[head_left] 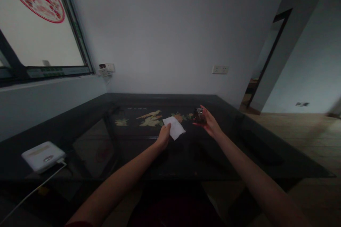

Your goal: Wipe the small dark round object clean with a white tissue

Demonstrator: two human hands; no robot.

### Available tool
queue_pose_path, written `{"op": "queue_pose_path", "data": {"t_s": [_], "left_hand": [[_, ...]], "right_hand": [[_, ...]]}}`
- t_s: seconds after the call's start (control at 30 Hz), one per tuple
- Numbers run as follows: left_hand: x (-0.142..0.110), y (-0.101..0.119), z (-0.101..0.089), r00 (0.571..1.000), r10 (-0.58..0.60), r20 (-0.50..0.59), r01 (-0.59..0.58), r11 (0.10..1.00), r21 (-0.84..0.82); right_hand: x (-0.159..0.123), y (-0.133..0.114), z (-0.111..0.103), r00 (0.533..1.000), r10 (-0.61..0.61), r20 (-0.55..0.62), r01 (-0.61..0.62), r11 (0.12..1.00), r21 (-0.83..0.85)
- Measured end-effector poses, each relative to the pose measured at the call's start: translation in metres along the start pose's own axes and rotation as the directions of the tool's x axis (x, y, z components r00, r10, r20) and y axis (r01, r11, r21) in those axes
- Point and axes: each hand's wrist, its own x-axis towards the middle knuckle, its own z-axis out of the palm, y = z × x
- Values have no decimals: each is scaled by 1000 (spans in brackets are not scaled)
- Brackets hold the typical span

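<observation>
My left hand [164, 136] pinches a white sheet of tissue [174, 128] between thumb and fingers, above the dark glossy table [183, 156]. To its right, my right hand [210, 122] has its fingers wrapped round a small dark, see-through glass [199, 116]. The tissue and the glass are apart from each other. What, if anything, is inside the glass is too dark to tell.
A white box-like device [44, 156] with a white cable [34, 193] sits on the table's left side. Flower and bird pictures [150, 118] decorate the tabletop. A wall with sockets [220, 70] rises behind; a window [39, 35] is at left.
</observation>
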Motion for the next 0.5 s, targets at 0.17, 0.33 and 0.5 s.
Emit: {"op": "queue_pose_path", "data": {"t_s": [0.17,0.33,0.5], "left_hand": [[0,-4,-1,995,-89,54,84,992,91],[2,-9,-6,983,-42,181,-2,972,234],[5,-10,-9,976,38,216,-126,903,411]], "right_hand": [[5,21,-38,972,-177,-153,95,896,-433],[18,36,-64,955,-271,-120,115,713,-692],[23,41,-77,957,-291,-1,117,390,-913]]}}
